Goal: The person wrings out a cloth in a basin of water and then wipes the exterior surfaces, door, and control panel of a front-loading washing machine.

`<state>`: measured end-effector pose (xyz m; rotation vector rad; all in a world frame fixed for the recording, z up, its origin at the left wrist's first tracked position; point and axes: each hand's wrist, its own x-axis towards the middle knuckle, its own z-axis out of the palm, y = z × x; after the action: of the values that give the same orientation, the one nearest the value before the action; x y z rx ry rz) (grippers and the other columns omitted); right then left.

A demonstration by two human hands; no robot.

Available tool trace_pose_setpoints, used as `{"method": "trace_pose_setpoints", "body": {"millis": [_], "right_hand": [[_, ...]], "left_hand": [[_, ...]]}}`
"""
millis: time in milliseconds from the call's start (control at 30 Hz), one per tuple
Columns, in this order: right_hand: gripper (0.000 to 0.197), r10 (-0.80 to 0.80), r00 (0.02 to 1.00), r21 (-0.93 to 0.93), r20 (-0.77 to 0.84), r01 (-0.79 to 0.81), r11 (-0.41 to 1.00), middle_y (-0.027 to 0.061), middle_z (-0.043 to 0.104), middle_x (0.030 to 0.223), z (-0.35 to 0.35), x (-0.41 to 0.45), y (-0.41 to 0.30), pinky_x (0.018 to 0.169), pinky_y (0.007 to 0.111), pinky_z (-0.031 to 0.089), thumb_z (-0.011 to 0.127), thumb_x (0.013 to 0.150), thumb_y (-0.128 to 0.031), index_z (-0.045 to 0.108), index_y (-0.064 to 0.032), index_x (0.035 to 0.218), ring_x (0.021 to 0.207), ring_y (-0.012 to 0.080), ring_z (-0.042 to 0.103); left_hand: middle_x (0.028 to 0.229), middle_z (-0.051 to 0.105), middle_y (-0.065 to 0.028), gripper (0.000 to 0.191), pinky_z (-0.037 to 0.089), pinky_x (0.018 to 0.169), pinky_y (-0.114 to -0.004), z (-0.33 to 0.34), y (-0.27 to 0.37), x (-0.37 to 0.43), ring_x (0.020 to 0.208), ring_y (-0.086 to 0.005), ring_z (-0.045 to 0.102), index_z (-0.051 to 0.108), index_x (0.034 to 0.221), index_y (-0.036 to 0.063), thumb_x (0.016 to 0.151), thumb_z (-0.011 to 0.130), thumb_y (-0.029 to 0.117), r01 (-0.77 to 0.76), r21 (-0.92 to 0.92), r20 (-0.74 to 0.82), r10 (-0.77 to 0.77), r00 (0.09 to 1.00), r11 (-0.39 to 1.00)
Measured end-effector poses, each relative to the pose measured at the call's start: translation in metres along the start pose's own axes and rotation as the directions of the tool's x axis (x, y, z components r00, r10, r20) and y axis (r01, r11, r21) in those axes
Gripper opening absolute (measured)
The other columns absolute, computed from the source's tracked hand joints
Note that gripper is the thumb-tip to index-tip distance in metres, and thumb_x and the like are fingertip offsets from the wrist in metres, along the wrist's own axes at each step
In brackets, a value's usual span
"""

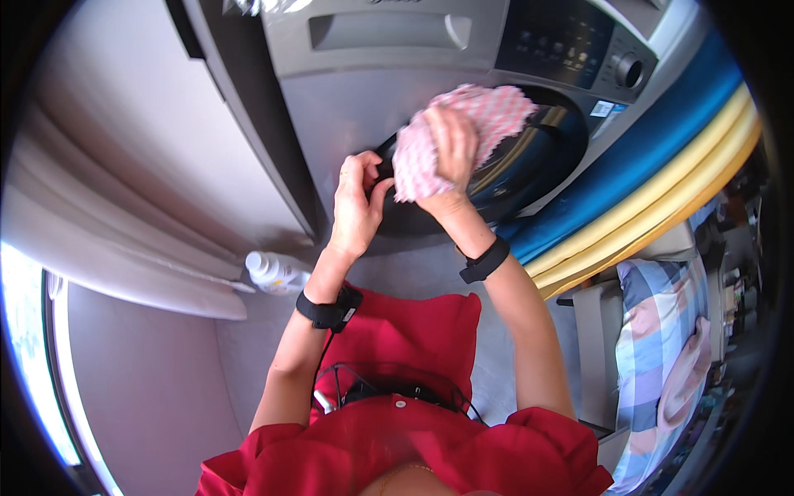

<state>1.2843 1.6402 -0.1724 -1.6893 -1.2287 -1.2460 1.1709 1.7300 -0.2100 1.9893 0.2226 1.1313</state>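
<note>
A grey front-loading washing machine (347,93) stands before me, its round dark door (546,155) partly covered by a pink-and-white checked cloth (502,111). My right hand (453,152) presses that cloth against the upper left part of the door, gripping some of it under the fingers. To its left, my left hand (361,201) holds the black rim of the door, with the fingertips curled behind the edge and the thumb in front. Whether the door is ajar I cannot tell. Above the door are a control panel (552,43) with a knob (628,69) and a detergent drawer (388,32).
A white plastic bottle (277,271) is on the floor at the left, by a pale curtain (155,248). Blue (639,142) and yellow curtains (657,204) hang close on the right. Behind them is a chair with a checked cushion (651,347).
</note>
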Motion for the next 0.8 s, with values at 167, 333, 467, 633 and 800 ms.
{"method": "trace_pose_setpoints", "body": {"millis": [167, 333, 467, 633, 800], "right_hand": [[0.052, -0.048, 0.984, 0.15, 0.169, 0.022, 0.988, 0.0095, 0.05, 0.12, -0.011, 0.008, 0.022, 0.102, 0.042, 0.031, 0.064, 0.068, -0.008, 0.051, -0.0099, 0.119, 0.117, 0.0296, 0.044], [0.06, 0.074, 0.997, -0.078, -0.026, -0.076, 0.994, 0.0113, 0.05, 0.111, -0.031, 0.034, 0.05, 0.098, 0.042, 0.032, 0.072, 0.062, -0.016, 0.05, -0.0048, 0.116, 0.111, 0.0307, 0.043], [0.054, -0.003, 1.0, -0.071, 0.023, 0.005, 0.997, 0.0125, 0.046, 0.116, 0.002, 0.01, 0.017, 0.098, 0.043, 0.031, 0.068, 0.067, -0.019, 0.052, -0.0051, 0.116, 0.112, 0.0314, 0.042], [0.045, -0.295, 0.899, 0.0, 0.324, 0.311, 0.95, 0.0052, 0.05, 0.125, 0.04, -0.051, -0.02, 0.098, 0.041, 0.034, 0.056, 0.076, -0.018, 0.055, -0.0042, 0.118, 0.117, 0.0203, 0.042], [0.037, -0.528, 0.522, 0.198, 0.67, 0.559, 0.805, 0.0044, 0.052, 0.124, 0.067, -0.116, -0.038, 0.094, 0.027, 0.043, 0.053, 0.076, -0.014, 0.059, -0.0013, 0.11, 0.116, 0.0166, 0.048]], "left_hand": [[0.086, 0.05, -0.0116, 0.032, 0.044, 0.074, -0.034, -0.049, -0.002, -0.021, 0.082, -0.0263, 0.05, 0.05, 0.103, 0.0021, 0.074, 0.062, -0.007, -0.062, 0.193, -0.008, 0.065, 0.998, 0.979], [0.079, 0.053, -0.0092, 0.021, 0.044, 0.068, -0.032, -0.091, -0.026, -0.054, 0.075, -0.0222, 0.052, 0.054, 0.095, 0.0032, 0.077, 0.062, -0.005, 0.138, 0.27, -0.22, -0.078, 0.972, 0.953], [0.078, 0.053, -0.0086, 0.019, 0.043, 0.066, -0.031, -0.101, -0.037, -0.076, 0.073, -0.0195, 0.051, 0.054, 0.094, 0.0033, 0.079, 0.061, -0.005, 0.24, 0.232, -0.267, -0.175, 0.948, 0.943], [0.078, 0.053, -0.0092, 0.017, 0.043, 0.067, -0.031, -0.114, -0.036, -0.088, 0.071, -0.0211, 0.05, 0.054, 0.094, 0.0023, 0.079, 0.06, -0.004, 0.226, 0.264, -0.265, -0.155, 0.952, 0.938], [0.079, 0.052, -0.0109, 0.015, 0.043, 0.068, -0.033, -0.11, -0.04, -0.101, 0.072, -0.023, 0.05, 0.053, 0.093, 0.0011, 0.08, 0.058, -0.004, 0.278, 0.208, -0.237, -0.228, 0.944, 0.938]]}}
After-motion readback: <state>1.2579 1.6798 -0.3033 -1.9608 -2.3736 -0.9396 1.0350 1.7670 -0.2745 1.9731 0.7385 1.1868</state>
